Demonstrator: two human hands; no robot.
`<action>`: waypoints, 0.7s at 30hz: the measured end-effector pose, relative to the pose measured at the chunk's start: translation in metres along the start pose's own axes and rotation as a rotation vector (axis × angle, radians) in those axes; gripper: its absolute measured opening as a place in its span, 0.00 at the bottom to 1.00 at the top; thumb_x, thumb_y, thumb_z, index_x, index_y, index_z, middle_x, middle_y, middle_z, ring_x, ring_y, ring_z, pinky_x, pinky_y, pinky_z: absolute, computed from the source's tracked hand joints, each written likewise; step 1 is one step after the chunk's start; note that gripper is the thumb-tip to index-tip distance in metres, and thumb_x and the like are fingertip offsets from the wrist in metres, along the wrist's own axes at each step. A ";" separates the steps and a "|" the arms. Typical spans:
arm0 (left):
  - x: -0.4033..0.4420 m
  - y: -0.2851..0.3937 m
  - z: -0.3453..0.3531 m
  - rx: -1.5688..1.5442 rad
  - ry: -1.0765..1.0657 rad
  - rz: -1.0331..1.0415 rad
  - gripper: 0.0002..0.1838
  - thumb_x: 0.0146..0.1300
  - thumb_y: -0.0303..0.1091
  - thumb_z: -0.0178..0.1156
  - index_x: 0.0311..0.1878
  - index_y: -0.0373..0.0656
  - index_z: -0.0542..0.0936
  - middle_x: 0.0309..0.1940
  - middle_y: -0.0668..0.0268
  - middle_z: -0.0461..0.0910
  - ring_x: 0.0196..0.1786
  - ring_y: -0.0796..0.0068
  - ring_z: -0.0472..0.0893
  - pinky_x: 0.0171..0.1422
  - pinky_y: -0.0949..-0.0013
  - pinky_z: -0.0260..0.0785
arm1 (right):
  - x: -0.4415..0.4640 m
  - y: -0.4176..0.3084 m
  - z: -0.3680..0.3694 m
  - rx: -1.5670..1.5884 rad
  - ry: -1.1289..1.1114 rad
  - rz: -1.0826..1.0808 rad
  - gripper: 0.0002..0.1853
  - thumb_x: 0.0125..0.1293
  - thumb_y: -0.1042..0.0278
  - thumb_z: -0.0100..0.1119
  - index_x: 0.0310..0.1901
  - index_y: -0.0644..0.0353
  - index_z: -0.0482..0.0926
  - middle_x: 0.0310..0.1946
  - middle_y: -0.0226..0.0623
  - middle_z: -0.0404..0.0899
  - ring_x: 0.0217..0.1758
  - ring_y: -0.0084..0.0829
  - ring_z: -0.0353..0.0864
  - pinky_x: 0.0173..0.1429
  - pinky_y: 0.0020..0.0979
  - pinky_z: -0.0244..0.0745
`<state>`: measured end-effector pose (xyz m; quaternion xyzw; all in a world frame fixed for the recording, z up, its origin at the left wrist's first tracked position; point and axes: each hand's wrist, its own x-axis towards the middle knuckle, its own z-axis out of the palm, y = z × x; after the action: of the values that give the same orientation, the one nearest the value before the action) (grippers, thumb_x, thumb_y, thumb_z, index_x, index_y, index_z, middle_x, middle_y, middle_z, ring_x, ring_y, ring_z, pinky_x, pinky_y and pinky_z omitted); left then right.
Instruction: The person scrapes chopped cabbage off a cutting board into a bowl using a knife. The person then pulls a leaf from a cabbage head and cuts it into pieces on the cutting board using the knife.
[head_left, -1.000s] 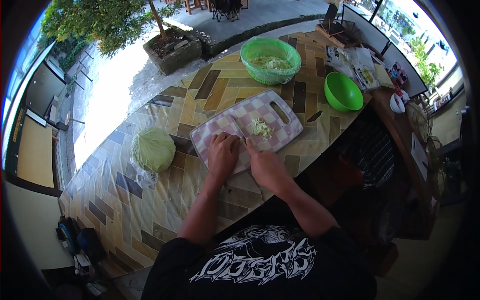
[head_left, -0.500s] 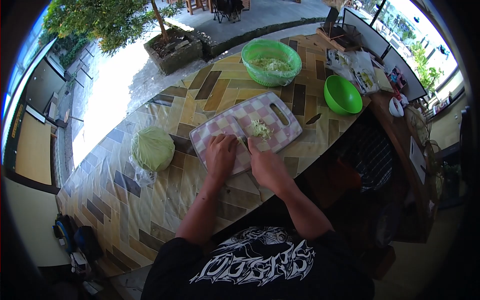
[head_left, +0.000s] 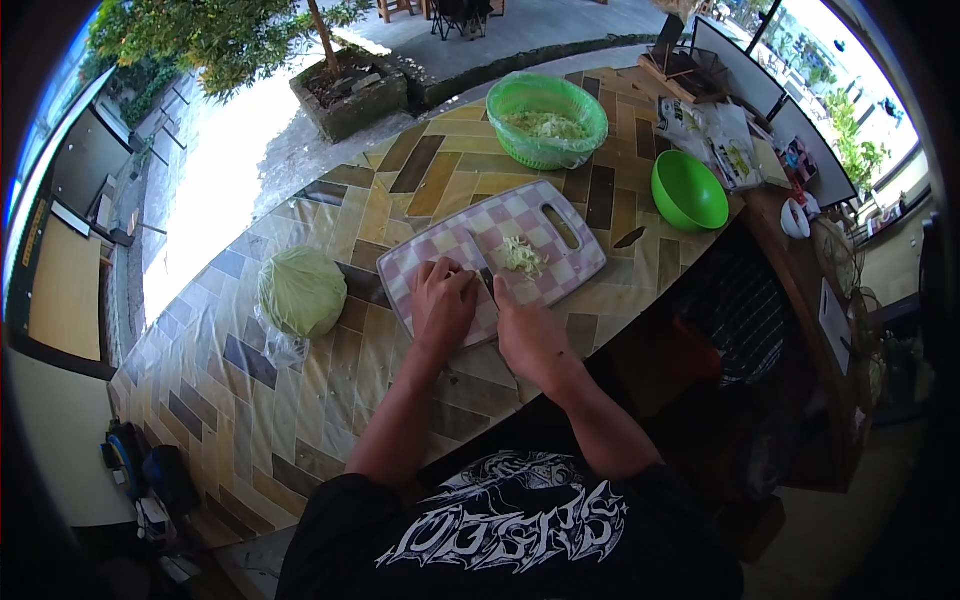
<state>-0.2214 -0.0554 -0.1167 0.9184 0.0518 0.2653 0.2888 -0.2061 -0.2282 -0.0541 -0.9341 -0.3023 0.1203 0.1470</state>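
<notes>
On a pink-and-white checkered cutting board, my right hand grips a knife by its handle. The knife's blade points away from me, just right of my left fingers. My left hand is closed, its bent fingertips pressing a small piece of cabbage, mostly hidden under them, against the board. A little pile of shredded cabbage lies right of the blade. Left of the board, a cabbage head sits on clear plastic.
Beyond the board stands a green basket lined with plastic, holding shredded cabbage. A bright green bowl is near the table's right edge. Plastic packets lie behind it. The tile-patterned table curves along my front.
The whole view has shifted slightly. Both hands stay at nearly the same place on the board, with the knife still beside my left fingers.
</notes>
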 end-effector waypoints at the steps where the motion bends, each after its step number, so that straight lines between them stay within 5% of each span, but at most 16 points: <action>1: 0.000 0.000 0.001 -0.002 -0.003 0.000 0.09 0.62 0.33 0.74 0.44 0.41 0.94 0.44 0.60 0.86 0.53 0.54 0.81 0.63 0.54 0.73 | -0.004 -0.005 0.003 -0.007 0.001 0.007 0.38 0.73 0.74 0.55 0.84 0.71 0.59 0.36 0.58 0.89 0.38 0.55 0.92 0.46 0.53 0.87; 21: 0.001 -0.012 0.007 -0.027 0.092 0.012 0.09 0.62 0.33 0.73 0.44 0.42 0.94 0.41 0.61 0.89 0.49 0.54 0.83 0.64 0.54 0.73 | 0.013 -0.005 0.018 -0.012 0.059 0.022 0.37 0.73 0.72 0.55 0.82 0.73 0.61 0.34 0.58 0.89 0.38 0.58 0.92 0.45 0.55 0.87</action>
<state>-0.2164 -0.0484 -0.1275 0.9017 0.0557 0.3095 0.2969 -0.2046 -0.2128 -0.0705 -0.9414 -0.2882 0.0926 0.1489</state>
